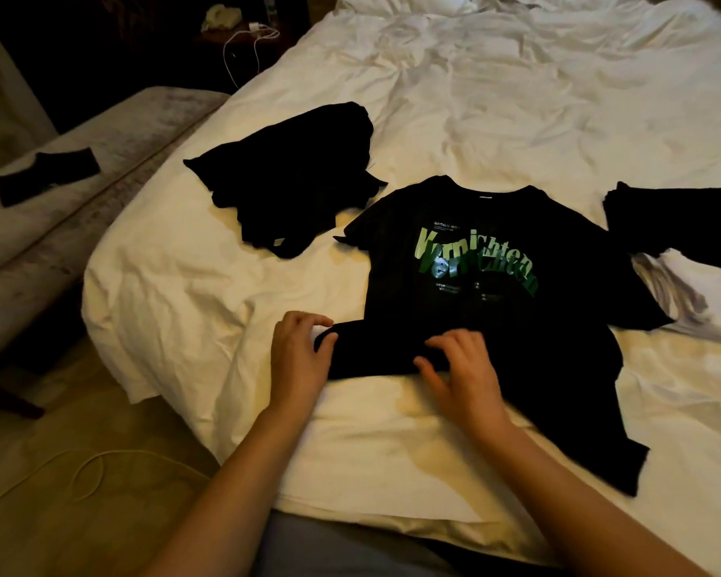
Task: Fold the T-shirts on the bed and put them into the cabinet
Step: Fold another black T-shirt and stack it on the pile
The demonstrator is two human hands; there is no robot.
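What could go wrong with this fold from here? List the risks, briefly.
1. The printed T-shirt lies partly on the white garment at its right, so folding further might drag that along.
2. The shirt's lower right part is rumpled and skewed toward the bed's edge; the fold may come out uneven.
3. The left hand and right hand hold only the left end of the folded hem, so the far side could slip loose.

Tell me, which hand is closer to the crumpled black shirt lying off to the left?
Left. The left hand holds the printed T-shirt's near corner, just below the crumpled black shirt. The right hand rests on the hem further right, farther away.
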